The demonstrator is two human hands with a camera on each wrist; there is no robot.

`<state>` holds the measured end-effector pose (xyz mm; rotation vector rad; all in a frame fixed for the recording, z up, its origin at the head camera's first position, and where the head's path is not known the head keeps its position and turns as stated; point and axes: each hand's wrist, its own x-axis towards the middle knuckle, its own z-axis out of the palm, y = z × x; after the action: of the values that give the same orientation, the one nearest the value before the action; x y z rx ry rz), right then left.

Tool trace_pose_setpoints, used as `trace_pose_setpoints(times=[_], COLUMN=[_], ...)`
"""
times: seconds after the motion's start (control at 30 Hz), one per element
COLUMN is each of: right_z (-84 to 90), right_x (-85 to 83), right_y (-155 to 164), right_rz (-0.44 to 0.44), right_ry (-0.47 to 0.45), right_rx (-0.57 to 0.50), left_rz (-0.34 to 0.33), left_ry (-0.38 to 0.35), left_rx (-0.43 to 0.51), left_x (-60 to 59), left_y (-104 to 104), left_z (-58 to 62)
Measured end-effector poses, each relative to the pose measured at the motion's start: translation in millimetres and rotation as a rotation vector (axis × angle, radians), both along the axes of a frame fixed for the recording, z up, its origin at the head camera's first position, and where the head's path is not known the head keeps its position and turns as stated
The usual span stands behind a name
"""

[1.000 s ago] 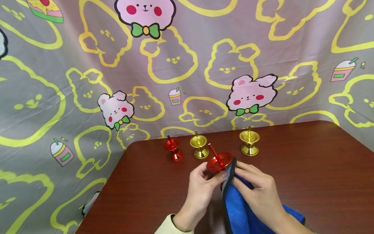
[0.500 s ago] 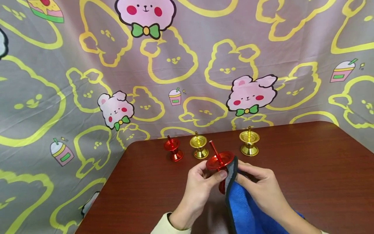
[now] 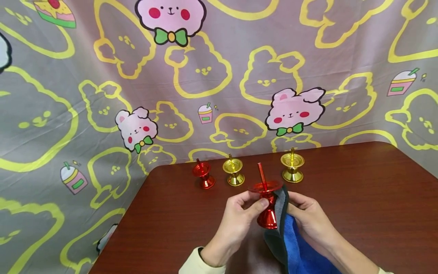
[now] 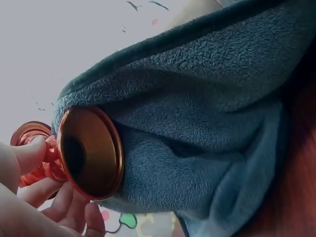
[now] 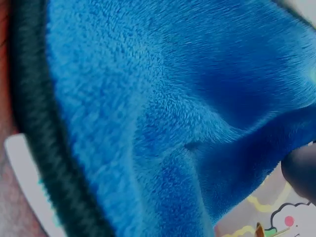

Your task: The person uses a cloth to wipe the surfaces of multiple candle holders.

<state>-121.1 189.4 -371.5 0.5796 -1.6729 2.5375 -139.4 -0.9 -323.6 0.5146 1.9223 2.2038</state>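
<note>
While the left hand [image 3: 236,217] pinches a shiny red metal candle holder [image 3: 266,203] upright above the dark wooden table [image 3: 359,198], the right hand [image 3: 309,220] grasps a blue microfibre cloth [image 3: 301,251] against it.

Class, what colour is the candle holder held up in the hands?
The metallic candle holder is shiny red; head view shows it best.

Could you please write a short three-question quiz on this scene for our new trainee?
1. True or false: the left hand pinches the red candlestick by its stem.
2. How many candlesticks stand on the table untouched? A) two B) three C) four
3. What does the right hand hold against the red candlestick?

Key: 1. True. 2. B: one small red candlestick and two gold ones. 3. The blue cloth.
</note>
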Motion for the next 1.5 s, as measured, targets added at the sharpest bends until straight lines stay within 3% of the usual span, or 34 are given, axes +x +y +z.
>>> trace_pose_setpoints(times=[0.17, 0.3, 0.4, 0.57, 0.7, 0.83, 1.0, 1.3, 1.5], right_z=[6.4, 16.9, 21.6, 21.2, 17.2, 12.3, 11.6, 23.9, 26.7], right_x=[4.1, 10.5, 14.9, 18.8, 20.7, 23.3, 25.0, 22.3, 20.7], right_y=[-10.2, -16.8, -19.9, -23.9, -28.5, -32.5, -33.1, -27.7, -23.9], right_rz=[-0.261, -0.467, -0.554, -0.668, -0.738, -0.755, -0.731, -0.6, -0.46], right_ry=[0.029, 0.082, 0.194, 0.451, 0.547, 0.566, 0.511, 0.45, 0.386], right_rx=[0.156, 0.306, 0.37, 0.484, 0.526, 0.513, 0.497, 0.406, 0.277], left_rz=[0.054, 0.12, 0.18, 0.251, 0.265, 0.265, 0.244, 0.164, 0.087], left_ry=[0.029, -0.028, -0.04, 0.003, 0.007, 0.005, 0.012, -0.005, -0.024], left_rx=[-0.059, 0.037, 0.112, 0.14, 0.185, 0.199, 0.185, 0.17, 0.222], left_x=[-4.6, -3.8, -0.6, 8.3, 12.4, 11.6, 8.4, 3.2, 0.5], left_y=[1.2, 4.8, 8.3, 13.7, 17.8, 19.1, 16.0, 6.0, 1.1], left_z=[-9.1, -11.6, -11.2, -10.8, -12.0, -13.6, -13.1, -4.5, -0.7])
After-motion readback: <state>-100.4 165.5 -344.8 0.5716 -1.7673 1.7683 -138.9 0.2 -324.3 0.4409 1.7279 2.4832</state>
